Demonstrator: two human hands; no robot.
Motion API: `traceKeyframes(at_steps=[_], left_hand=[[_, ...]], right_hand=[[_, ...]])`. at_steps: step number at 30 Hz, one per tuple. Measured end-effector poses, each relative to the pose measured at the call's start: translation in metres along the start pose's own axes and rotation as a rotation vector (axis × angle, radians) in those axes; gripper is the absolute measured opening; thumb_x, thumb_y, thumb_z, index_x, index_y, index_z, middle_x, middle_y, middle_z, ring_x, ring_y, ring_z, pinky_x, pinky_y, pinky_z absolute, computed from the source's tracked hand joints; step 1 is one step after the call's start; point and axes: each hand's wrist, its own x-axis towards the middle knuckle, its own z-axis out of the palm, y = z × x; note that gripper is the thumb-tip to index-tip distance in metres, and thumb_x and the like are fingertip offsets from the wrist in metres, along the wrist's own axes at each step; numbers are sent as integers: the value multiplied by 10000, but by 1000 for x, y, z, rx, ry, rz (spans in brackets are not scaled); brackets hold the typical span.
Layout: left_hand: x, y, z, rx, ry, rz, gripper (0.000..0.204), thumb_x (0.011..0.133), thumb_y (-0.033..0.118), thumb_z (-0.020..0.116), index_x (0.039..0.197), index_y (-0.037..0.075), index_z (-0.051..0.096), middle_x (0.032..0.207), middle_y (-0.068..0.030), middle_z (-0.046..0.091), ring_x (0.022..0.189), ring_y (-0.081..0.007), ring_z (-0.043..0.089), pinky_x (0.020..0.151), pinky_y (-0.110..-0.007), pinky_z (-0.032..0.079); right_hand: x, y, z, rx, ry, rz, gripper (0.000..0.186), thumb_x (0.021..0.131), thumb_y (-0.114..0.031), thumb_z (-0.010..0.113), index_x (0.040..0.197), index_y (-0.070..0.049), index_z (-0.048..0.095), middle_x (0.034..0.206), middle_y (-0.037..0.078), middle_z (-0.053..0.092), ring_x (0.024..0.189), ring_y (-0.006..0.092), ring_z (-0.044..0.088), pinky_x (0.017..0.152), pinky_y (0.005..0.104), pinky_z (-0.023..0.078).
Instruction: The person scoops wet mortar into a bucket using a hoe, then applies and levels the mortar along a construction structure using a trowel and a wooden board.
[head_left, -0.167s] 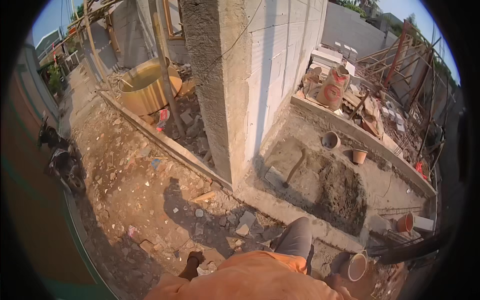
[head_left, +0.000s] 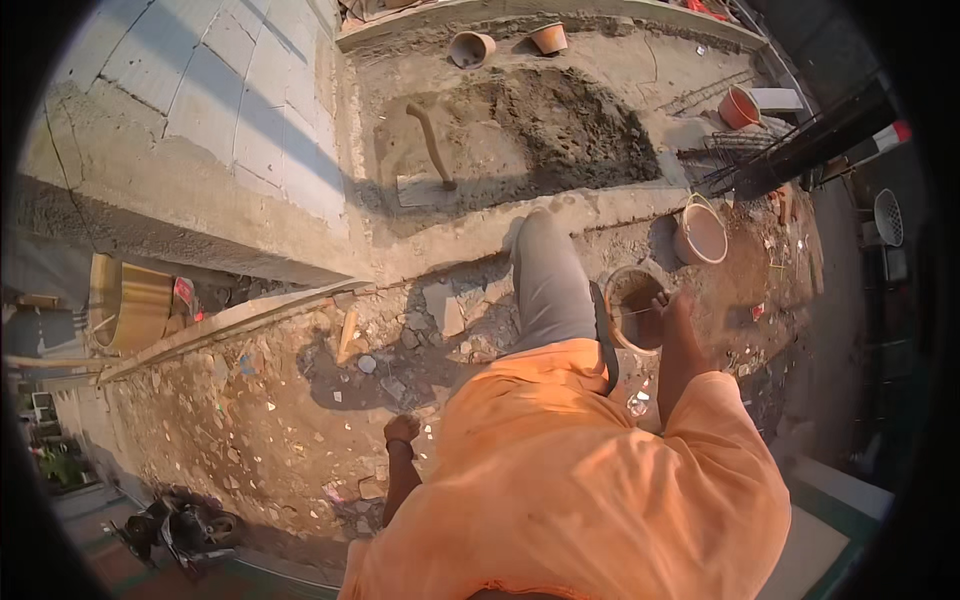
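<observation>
My right hand (head_left: 674,305) reaches out over the right rim of a round bucket (head_left: 620,332) beside my right leg. Its fingers look slightly apart; I see no clear grip on the rim. Inside, the bucket is brown and shadowed, its contents unclear. Just beyond it stands another bucket (head_left: 701,236) with a raised handle and something greyish in it. My left hand (head_left: 402,429) hangs low at my left side above the rubble, fingers curled in, with nothing visible in it.
A low concrete ledge (head_left: 470,222) crosses ahead. Behind it lie a mortar heap (head_left: 585,125), a hoe with a wooden handle (head_left: 428,140) and a tipped bucket (head_left: 470,49). A block-wall corner (head_left: 240,225) rises at left. A dark post (head_left: 815,140) leans at right; a motorcycle (head_left: 185,525) stands behind-left.
My view has swung to the right and down, so the wall corner and mortar area shift left. My right arm and the bucket beside it have come into view.
</observation>
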Motion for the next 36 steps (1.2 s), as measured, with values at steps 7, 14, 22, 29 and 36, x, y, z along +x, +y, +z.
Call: traceKeyframes(at_steps=[7, 14, 22, 29, 36], left_hand=[[44, 110, 182, 706, 565, 118, 239, 865, 232, 604, 977, 22, 610, 815, -150, 671, 665, -230, 662, 570, -323, 529], [159, 283, 370, 975, 495, 667, 260, 906, 231, 605, 1041, 11, 577, 939, -84, 655, 846, -163, 651, 686, -276, 513], [368, 404, 586, 1621, 970, 1343, 552, 853, 337, 634, 1216, -61, 515, 1149, -220, 593, 1042, -322, 583, 928, -376, 435], [425, 425, 649, 2052, 1024, 639, 620, 766, 530, 683, 1118, 27, 594, 957, -199, 673, 923, -321, 649, 817, -383, 486], [442, 442, 684, 2273, 594, -424, 501, 732, 404, 746, 948, -22, 594, 777, -188, 667, 727, -321, 660, 665, -417, 509]], right_hand=[[46, -20, 53, 101, 27, -74, 389, 949, -59, 330, 1307, 93, 320, 1149, 265, 578, 1000, 380, 611, 821, 509, 538], [138, -20, 181, 82, -19, -23, 398, 996, -121, 330, 1343, 67, 285, 1148, 231, 555, 1012, 365, 581, 912, 537, 491], [236, 34, 225, 82, 91, 44, 292, 983, -138, 376, 1234, 7, 415, 1010, 188, 605, 912, 333, 625, 867, 480, 521], [247, 22, 167, -477, 424, 334, 364, 981, -279, 387, 1284, -94, 469, 1212, 175, 549, 1046, 298, 584, 804, 431, 518], [225, 41, 299, -1046, 202, -542, 318, 921, -167, 489, 1125, 74, 528, 986, 167, 588, 919, 258, 554, 818, 363, 447]])
